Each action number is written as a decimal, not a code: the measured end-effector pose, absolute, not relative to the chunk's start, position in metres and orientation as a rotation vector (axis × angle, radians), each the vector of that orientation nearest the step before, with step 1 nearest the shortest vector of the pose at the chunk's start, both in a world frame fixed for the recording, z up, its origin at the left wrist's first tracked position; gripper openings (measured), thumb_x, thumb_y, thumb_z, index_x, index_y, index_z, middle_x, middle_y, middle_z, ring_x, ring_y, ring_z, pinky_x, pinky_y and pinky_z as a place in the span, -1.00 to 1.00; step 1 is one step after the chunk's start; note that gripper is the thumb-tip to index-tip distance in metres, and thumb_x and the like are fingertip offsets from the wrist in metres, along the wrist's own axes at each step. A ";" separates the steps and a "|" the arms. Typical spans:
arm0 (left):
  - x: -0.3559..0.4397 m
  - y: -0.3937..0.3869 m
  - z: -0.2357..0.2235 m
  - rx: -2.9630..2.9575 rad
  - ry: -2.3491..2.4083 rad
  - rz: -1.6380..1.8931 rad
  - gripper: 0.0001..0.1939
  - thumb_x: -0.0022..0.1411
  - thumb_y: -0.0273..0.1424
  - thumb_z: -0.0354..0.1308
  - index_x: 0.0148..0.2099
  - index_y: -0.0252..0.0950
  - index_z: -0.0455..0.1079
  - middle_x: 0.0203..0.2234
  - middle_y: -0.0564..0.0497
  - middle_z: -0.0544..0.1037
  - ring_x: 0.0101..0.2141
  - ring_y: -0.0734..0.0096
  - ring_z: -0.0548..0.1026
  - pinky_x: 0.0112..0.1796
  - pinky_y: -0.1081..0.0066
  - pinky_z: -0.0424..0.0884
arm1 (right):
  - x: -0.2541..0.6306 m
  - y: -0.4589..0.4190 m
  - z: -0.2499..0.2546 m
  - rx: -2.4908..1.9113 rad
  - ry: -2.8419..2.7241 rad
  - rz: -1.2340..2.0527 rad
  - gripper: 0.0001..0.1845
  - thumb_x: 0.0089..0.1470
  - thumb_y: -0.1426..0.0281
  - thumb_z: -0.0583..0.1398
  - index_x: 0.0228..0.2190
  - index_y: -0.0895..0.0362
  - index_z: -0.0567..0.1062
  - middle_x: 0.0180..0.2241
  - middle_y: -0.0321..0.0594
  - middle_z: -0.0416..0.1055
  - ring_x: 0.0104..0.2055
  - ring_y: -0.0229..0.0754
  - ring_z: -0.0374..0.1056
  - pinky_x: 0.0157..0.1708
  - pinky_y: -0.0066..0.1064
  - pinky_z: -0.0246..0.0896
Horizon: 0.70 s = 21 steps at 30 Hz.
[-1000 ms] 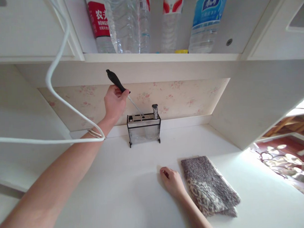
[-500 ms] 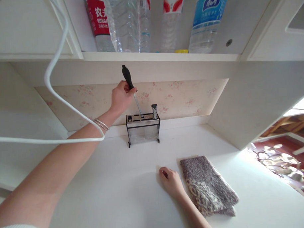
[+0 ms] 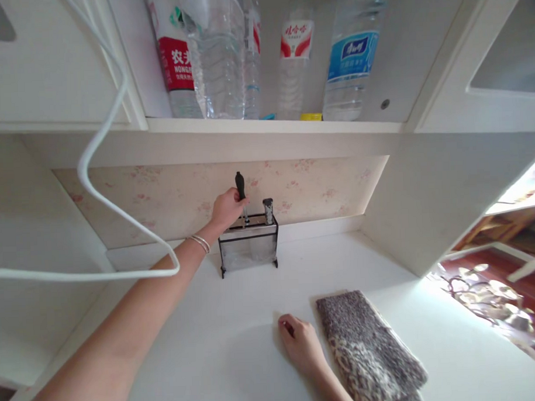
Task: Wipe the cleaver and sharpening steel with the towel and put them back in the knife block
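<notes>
My left hand (image 3: 227, 209) is closed on the black handle of a screwdriver (image 3: 240, 185). The tool stands almost upright, its thin metal shaft going down into a slot in the top of a black-framed knife rack (image 3: 248, 237) with clear sides. In the rack's right end stands another tool with a worn grey-black handle (image 3: 268, 210). On the white countertop, my right hand (image 3: 301, 341) rests with its fingers curled in and nothing visible in them. Just right of it lies a folded brown-and-cream patterned cloth (image 3: 373, 349), apart from the hand.
A white cable (image 3: 118, 210) hangs in the left foreground, crossing in front of my left forearm. Overhead, a cabinet shelf (image 3: 273, 125) holds several water bottles (image 3: 353, 69). Floral-papered wall (image 3: 319, 187) backs the counter, and a side panel (image 3: 442, 188) bounds it at right.
My left hand has lowered the screwdriver, and more of its shaft is now down in the rack. It also stands more upright. My right hand stays put. The view has tilted up slightly.
</notes>
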<state>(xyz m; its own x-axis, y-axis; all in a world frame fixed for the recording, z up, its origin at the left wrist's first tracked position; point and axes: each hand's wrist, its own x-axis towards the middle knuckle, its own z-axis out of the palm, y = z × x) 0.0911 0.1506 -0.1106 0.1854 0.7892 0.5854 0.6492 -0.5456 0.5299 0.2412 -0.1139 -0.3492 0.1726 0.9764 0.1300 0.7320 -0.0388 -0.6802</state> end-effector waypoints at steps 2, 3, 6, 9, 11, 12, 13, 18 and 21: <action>0.091 0.149 -0.126 2.297 1.441 1.253 -0.76 0.13 -0.19 0.17 -0.26 -0.25 0.41 -0.37 -0.04 0.58 -0.33 0.29 0.53 -0.32 0.38 0.35 | 0.241 -0.114 -0.349 -1.825 -1.618 0.508 -0.74 0.14 0.39 0.04 -0.38 0.06 0.53 -0.49 -0.27 0.50 -0.44 -0.23 0.39 -0.43 -0.51 0.06; 0.092 0.148 -0.133 2.303 1.458 1.228 -0.75 0.13 -0.18 0.15 -0.25 -0.24 0.41 -0.36 -0.04 0.59 -0.31 0.28 0.53 -0.31 0.38 0.35 | 0.241 -0.114 -0.348 -1.826 -1.618 0.509 -0.75 0.13 0.39 0.04 -0.37 0.06 0.53 -0.48 -0.28 0.51 -0.44 -0.23 0.39 -0.42 -0.51 0.06; 0.093 0.147 -0.150 2.329 1.497 1.125 -0.74 0.12 -0.15 0.15 -0.24 -0.21 0.41 -0.32 -0.04 0.59 -0.28 0.25 0.52 -0.29 0.37 0.34 | 0.241 -0.114 -0.346 -1.848 -1.622 0.496 -0.74 0.13 0.39 0.04 -0.36 0.06 0.54 -0.47 -0.26 0.51 -0.43 -0.23 0.39 -0.41 -0.51 0.06; 0.095 0.147 -0.161 2.339 1.533 1.039 -0.73 0.09 -0.13 0.17 -0.27 -0.20 0.43 -0.34 -0.05 0.59 -0.28 0.21 0.52 -0.27 0.34 0.33 | 0.241 -0.114 -0.346 -1.881 -1.626 0.486 -0.73 0.13 0.38 0.04 -0.36 0.07 0.54 -0.48 -0.25 0.51 -0.43 -0.22 0.39 -0.41 -0.50 0.06; 0.096 0.148 -0.165 2.343 1.548 1.015 -0.71 0.08 -0.10 0.18 -0.29 -0.20 0.43 -0.36 -0.07 0.58 -0.29 0.18 0.51 -0.24 0.31 0.32 | 0.240 -0.114 -0.347 -1.884 -1.621 0.490 -0.73 0.13 0.38 0.04 -0.36 0.07 0.54 -0.48 -0.25 0.51 -0.42 -0.22 0.40 -0.41 -0.50 0.07; 0.097 0.148 -0.166 2.348 1.548 1.012 -0.70 0.08 -0.09 0.18 -0.28 -0.20 0.43 -0.36 -0.08 0.58 -0.29 0.17 0.51 -0.23 0.29 0.32 | 0.240 -0.114 -0.347 -1.881 -1.619 0.492 -0.73 0.13 0.38 0.04 -0.35 0.07 0.54 -0.47 -0.25 0.52 -0.42 -0.21 0.40 -0.40 -0.50 0.07; 0.097 0.147 -0.167 2.355 1.545 1.011 -0.70 0.08 -0.09 0.17 -0.28 -0.21 0.43 -0.36 -0.09 0.57 -0.28 0.15 0.51 -0.21 0.28 0.32 | 0.240 -0.114 -0.347 -1.877 -1.615 0.494 -0.73 0.13 0.38 0.03 -0.35 0.07 0.54 -0.47 -0.25 0.52 -0.42 -0.21 0.41 -0.40 -0.50 0.07; 0.091 0.138 -0.167 2.398 1.470 1.074 -0.58 0.09 -0.03 0.14 -0.18 -0.26 0.43 -0.17 -0.19 0.51 -0.06 0.04 0.40 -0.01 0.17 0.24 | 0.240 -0.116 -0.344 -1.875 -1.606 0.505 -0.72 0.14 0.38 0.03 -0.35 0.08 0.54 -0.48 -0.24 0.51 -0.42 -0.22 0.40 -0.39 -0.50 0.07; 0.073 0.135 -0.169 2.098 1.389 1.318 -0.54 0.05 -0.03 0.16 -0.13 -0.27 0.42 -0.05 -0.17 0.44 0.05 0.10 0.31 0.12 0.20 0.13 | 0.239 -0.117 -0.343 -1.858 -1.614 0.503 -0.72 0.14 0.39 0.02 -0.36 0.07 0.53 -0.45 -0.24 0.52 -0.42 -0.24 0.39 -0.40 -0.51 0.06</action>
<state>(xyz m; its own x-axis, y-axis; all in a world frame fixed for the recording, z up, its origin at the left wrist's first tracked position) 0.0730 0.1346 -0.1688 0.1113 0.8437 0.5252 0.5685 -0.4875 0.6627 0.2394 -0.1172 -0.3433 0.1811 0.9772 0.1106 0.7416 -0.0618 -0.6680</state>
